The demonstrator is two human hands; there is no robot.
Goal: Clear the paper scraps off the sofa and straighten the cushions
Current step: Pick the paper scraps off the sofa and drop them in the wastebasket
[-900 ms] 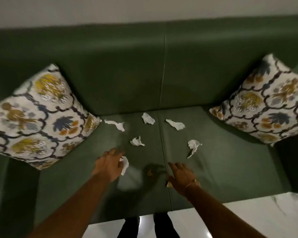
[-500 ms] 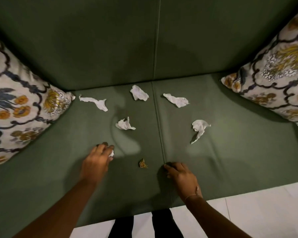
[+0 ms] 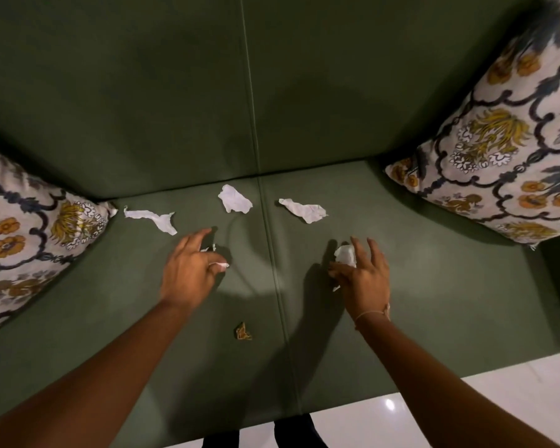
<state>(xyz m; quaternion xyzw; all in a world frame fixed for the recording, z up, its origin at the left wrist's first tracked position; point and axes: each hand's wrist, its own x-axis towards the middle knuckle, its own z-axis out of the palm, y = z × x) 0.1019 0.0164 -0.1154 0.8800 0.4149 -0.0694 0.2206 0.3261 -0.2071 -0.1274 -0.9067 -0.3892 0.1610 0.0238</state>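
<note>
On the green sofa seat [image 3: 440,305], three white paper scraps lie near the backrest: a long one [image 3: 151,218] at the left, one [image 3: 235,198] by the centre seam, one [image 3: 303,210] to its right. A small brown-orange scrap [image 3: 243,332] lies nearer the front edge. My left hand [image 3: 188,273] pinches a white scrap [image 3: 220,265] and hovers over another small white scrap [image 3: 209,248]. My right hand [image 3: 364,279] has its fingers spread around a crumpled white scrap [image 3: 345,253] lying on the seat. Floral cushions lean in the left corner [image 3: 29,247] and the right corner [image 3: 498,156].
The sofa backrest [image 3: 143,92] fills the top of the view. A glossy white floor [image 3: 514,399] runs along the seat's front edge at the lower right. My dark trouser legs [image 3: 220,441] show at the bottom edge.
Both hands moved forward over the seat: the left, still holding its scrap, onto the small middle scrap; the right from the seam to the crumpled scrap. The camera has leaned in closer.
</note>
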